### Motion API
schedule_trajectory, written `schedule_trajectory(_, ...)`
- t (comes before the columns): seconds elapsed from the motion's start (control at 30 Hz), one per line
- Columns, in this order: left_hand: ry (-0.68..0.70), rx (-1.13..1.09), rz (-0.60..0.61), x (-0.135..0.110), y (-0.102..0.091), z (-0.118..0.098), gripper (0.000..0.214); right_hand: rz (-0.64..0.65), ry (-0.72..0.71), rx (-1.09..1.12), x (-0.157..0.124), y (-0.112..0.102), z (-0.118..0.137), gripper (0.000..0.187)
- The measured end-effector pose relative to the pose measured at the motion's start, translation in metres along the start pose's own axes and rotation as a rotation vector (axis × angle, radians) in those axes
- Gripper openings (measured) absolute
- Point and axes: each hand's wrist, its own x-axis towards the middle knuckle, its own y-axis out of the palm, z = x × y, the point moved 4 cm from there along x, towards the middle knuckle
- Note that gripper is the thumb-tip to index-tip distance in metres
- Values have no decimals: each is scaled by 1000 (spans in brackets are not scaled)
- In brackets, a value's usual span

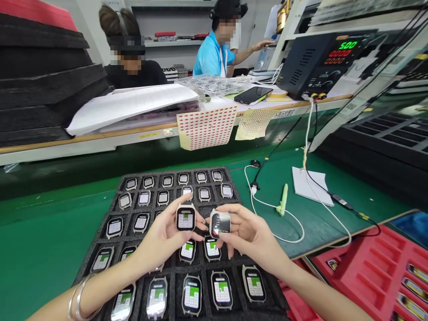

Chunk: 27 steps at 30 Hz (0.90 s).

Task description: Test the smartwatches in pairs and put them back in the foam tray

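Observation:
My left hand (160,238) holds a small watch body with a lit grid screen (185,218) upright between thumb and fingers. My right hand (249,234) pinches a second watch body (220,223), whose screen looks dark with a red glint. Both are held side by side, nearly touching, above a black foam tray (110,209) filled with several more watch bodies, most with lit screens.
A white cable (267,205) and a pale green pen (284,199) lie on the green mat to the right. A red tray (368,267) sits at the lower right. Two people work behind a shelf with sticker sheets (207,127) and a power supply (321,62).

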Motion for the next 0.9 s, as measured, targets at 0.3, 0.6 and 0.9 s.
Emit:
schedule_trajectory(0.3,-10,31,-6,-1,1,1,65,-5,-30,-11,-1,-6,-3,26)
schedule_trajectory(0.6,7,107,-48,1,-2,0,44,-15,-28,-71,-1,-6,-4,16)
schedule_trajectory(0.9,31,64,-13,1,-2,2,56,75,-28,-70,-7,-6,-2,35)
